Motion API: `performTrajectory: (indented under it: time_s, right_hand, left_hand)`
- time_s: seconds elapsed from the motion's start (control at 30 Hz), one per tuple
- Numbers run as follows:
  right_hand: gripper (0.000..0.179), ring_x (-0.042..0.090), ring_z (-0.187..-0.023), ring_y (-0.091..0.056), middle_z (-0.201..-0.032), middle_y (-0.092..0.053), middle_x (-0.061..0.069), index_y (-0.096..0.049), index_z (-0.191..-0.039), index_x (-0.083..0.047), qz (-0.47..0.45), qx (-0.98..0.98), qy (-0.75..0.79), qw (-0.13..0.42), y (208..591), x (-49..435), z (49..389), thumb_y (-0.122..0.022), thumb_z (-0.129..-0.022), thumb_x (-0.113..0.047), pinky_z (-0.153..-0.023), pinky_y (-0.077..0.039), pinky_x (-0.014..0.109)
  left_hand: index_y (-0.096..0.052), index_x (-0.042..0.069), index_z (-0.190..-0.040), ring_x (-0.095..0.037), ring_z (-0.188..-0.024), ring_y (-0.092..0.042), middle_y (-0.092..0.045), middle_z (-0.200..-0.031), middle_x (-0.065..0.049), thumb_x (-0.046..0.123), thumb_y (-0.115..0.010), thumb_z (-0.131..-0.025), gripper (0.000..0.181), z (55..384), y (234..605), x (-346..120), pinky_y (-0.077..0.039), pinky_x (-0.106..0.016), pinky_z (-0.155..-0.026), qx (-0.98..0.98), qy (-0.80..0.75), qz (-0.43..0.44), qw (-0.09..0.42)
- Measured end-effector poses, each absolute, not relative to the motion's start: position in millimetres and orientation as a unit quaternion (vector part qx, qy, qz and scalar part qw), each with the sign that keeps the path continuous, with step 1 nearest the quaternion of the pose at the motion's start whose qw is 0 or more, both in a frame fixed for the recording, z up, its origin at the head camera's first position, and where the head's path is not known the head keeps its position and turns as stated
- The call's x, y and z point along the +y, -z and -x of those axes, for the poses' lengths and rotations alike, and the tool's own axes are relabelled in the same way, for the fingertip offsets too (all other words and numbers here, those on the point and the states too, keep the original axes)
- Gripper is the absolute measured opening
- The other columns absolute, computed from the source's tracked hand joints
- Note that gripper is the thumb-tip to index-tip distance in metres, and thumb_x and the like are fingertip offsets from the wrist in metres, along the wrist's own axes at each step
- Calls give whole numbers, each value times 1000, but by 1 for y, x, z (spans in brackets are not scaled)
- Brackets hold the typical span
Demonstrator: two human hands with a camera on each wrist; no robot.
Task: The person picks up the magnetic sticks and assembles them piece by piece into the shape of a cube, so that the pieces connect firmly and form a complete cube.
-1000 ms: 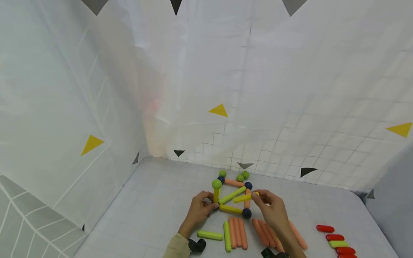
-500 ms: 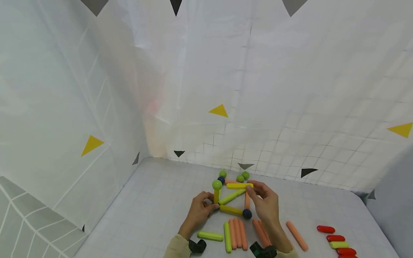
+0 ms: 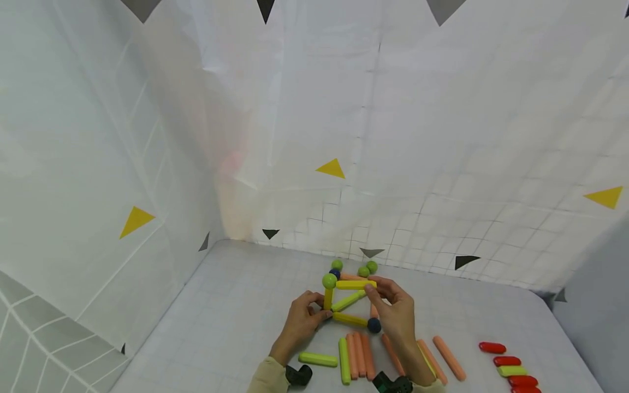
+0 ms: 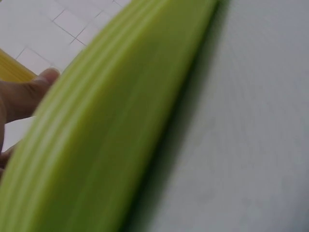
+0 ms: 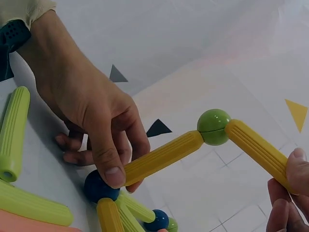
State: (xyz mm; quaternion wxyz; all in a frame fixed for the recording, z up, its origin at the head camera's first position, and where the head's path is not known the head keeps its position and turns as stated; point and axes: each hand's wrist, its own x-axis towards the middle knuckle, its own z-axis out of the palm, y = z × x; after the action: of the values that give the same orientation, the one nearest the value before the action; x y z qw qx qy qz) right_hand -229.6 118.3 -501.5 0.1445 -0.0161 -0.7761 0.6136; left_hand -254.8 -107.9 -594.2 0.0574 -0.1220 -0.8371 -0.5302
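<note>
My left hand (image 3: 301, 322) grips the foot of an upright yellow rod (image 5: 164, 157); its thumb presses where the rod meets a dark blue ball (image 5: 99, 188). A green ball (image 3: 329, 281) caps that rod. My right hand (image 3: 397, 314) pinches one end of a second yellow rod (image 3: 351, 285), held level above the frame. The far end of this rod touches the green ball in the right wrist view. Below lies a frame of rods and blue balls, with a lime rod (image 3: 348, 301) slanting across it and a yellow rod (image 3: 350, 319) along its near side.
Several orange rods (image 3: 361, 355) and a lime rod (image 3: 317, 359) lie near the front. Red pieces (image 3: 507, 361) line the right side. Loose green balls (image 3: 364, 271) sit behind the frame. A lime rod (image 4: 101, 116) fills much of the left wrist view.
My right hand has moved left with the yellow rod, which has turned level and come up to the green ball. The left hand keeps its place at the upright rod's foot.
</note>
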Motion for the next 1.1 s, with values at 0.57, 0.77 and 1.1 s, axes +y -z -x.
performTrajectory:
  time_s: [0.57, 0.77, 1.1]
  right_hand:
    - [30, 13, -94, -66, -111, -78, 10, -76, -123, -16, 38, -767, -629, 121, 500, 123, 230, -79, -97, -32, -66, -51, 26]
    - [37, 14, -91, -66, -112, -77, 9, -75, -126, -13, 41, -761, -641, 88, 500, 124, 230, -81, -96, -34, -65, -53, 31]
    - [33, 19, -95, -67, -115, -75, 9, -75, -125, -16, 35, -755, -652, 55, 501, 126, 232, -81, -96, -32, -66, -54, 32]
  left_hand:
    - [-63, 17, -138, -13, -85, -71, -69, -111, -5, 35, -86, -90, 57, 248, 558, -100, -53, -25, -68, -884, 390, 148, 212]
    - [-45, 23, -158, -23, -124, -62, -61, -135, -6, 29, -79, -97, 69, 247, 528, -96, -57, -42, -95, -827, 460, 219, 238]
    - [-69, 9, -129, -13, -94, -63, -63, -119, -6, 16, -72, -102, 29, 251, 520, -89, -57, -28, -79, -809, 478, 262, 219]
